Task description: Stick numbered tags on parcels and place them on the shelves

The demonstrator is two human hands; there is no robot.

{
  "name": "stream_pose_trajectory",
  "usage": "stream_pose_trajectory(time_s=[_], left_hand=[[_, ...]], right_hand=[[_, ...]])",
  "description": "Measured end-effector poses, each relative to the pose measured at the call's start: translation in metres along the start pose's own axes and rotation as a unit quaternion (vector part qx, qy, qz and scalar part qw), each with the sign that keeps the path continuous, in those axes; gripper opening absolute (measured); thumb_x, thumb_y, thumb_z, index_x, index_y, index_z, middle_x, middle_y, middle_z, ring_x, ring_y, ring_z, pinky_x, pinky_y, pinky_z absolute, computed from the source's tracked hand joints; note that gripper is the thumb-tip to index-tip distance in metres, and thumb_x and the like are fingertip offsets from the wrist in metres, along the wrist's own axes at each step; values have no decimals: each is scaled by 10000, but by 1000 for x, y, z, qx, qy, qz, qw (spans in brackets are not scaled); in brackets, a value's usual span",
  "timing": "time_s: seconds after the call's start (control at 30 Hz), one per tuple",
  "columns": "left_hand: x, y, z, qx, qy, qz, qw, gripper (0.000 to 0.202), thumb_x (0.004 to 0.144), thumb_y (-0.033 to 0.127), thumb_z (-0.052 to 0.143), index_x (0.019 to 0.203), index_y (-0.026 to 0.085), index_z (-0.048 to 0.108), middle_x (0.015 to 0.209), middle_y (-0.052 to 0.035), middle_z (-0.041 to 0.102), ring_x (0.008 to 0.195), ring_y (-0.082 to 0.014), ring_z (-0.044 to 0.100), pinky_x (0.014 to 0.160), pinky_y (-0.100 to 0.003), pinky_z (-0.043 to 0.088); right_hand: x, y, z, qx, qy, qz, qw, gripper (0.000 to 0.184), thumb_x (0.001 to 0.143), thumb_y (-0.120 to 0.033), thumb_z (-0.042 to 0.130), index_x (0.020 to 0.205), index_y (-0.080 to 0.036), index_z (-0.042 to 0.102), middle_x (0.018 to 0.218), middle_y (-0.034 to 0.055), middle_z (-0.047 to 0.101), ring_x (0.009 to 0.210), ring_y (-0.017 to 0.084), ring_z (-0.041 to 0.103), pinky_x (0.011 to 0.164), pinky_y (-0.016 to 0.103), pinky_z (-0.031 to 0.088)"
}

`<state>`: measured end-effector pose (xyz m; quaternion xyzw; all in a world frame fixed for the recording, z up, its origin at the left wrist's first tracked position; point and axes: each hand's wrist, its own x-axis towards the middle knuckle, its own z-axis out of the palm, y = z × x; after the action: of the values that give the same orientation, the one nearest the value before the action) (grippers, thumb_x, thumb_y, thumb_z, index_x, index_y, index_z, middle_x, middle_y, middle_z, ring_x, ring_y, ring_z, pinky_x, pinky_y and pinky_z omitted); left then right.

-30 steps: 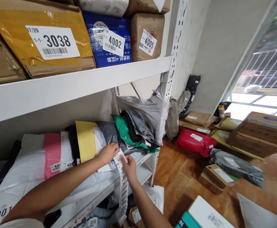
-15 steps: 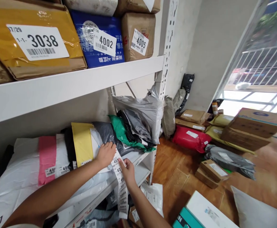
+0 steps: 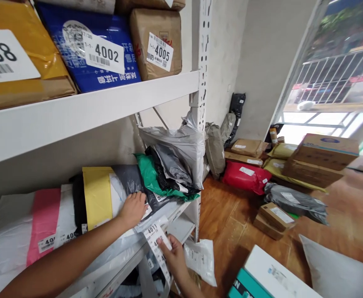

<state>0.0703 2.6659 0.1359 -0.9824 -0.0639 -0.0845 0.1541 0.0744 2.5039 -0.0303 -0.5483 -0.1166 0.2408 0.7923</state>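
Observation:
My left hand (image 3: 134,210) rests on the front of a dark grey plastic mailer (image 3: 128,180), its bent fingers lying against a white label (image 3: 147,212) there. My right hand (image 3: 173,251) pinches a strip of printed number labels (image 3: 155,243) with 4011 at its top. The strip dangles below the lower shelf's edge. Left of the grey mailer stand a yellow-and-white mailer (image 3: 97,198) and a white one with a pink band (image 3: 43,219). A green plastic parcel (image 3: 150,174) and black and grey bags lean on its right.
Numbered parcels, among them a blue one (image 3: 107,37) and a brown box (image 3: 156,25), sit on the upper shelf (image 3: 107,107). A perforated post (image 3: 202,62) ends the rack. Boxes, a red parcel (image 3: 246,176) and a white-and-teal box (image 3: 271,275) lie on the floor.
My right hand has drawn the label strip down, away from my left hand. My left hand has moved onto the grey mailer, where a label now shows. The view has shifted right.

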Motion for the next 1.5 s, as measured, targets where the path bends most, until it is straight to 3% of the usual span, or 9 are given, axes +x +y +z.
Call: stream_pose_trajectory(time_s=[0.1,0.2,0.37,0.63,0.83,0.97,1.07,1.23,1.5], left_hand=[[26,-13,-20,-36,33,13,999,471,842,272,640,1232,58,485,1218,-213,494,1148,-350,466,983,-505,403],[51,-26,-33,-131,-13,161,978,206,822,119,590,1011,198,610,1073,-81,561,1148,-273,469,1119,-492,266],[53,-34,-22,-243,-127,302,913,169,720,52,568,685,217,580,759,4,509,778,-156,532,778,-250,448],[51,-27,-10,-394,-100,129,905,397,984,299,193,978,181,572,927,-38,584,868,-171,568,793,-289,466],[46,-21,-4,-395,-91,60,912,384,869,548,531,805,183,629,921,-42,575,908,-203,574,854,-311,464],[38,-19,2,-390,-54,-11,919,445,950,450,396,1283,173,501,1186,-117,535,972,-208,569,918,-385,460],[34,-22,-3,-382,-88,29,920,420,814,341,628,1207,200,588,907,-35,610,783,-192,575,822,-368,482],[23,-28,-22,-337,-151,283,885,183,668,134,624,801,243,685,896,-23,620,971,-221,553,955,-347,400],[33,-13,-11,-326,-104,73,937,157,963,322,411,927,191,489,919,-23,561,836,-156,570,760,-267,473]], right_hand=[[-3,-10,-20,-28,1,-56,998,470,636,-589,766,560,-173,561,662,13,564,645,148,520,627,261,432],[5,-38,-36,-4,-32,-54,998,393,678,-545,766,784,-179,671,837,62,658,763,195,599,690,291,477],[30,-85,-24,42,-101,-58,992,401,775,-490,714,1054,-212,640,956,64,703,830,201,635,738,293,496],[75,-79,30,12,-13,-83,996,486,738,-621,647,823,-144,669,746,69,690,684,200,602,638,294,465],[72,-79,30,-5,-2,-86,996,445,736,-587,668,746,-142,648,674,37,651,605,151,533,578,259,424],[53,-82,19,-5,-21,-132,991,364,781,-525,667,743,-164,638,670,20,649,599,135,532,572,240,426],[39,-81,7,-8,-6,-171,985,371,793,-526,655,687,-172,625,581,9,607,517,122,493,496,230,385],[41,-90,3,-37,46,-147,987,385,771,-543,672,706,-164,658,594,21,611,544,136,500,499,237,389],[66,-68,27,-17,49,-57,997,474,672,-608,715,656,-142,632,569,6,583,532,120,452,513,239,371]])
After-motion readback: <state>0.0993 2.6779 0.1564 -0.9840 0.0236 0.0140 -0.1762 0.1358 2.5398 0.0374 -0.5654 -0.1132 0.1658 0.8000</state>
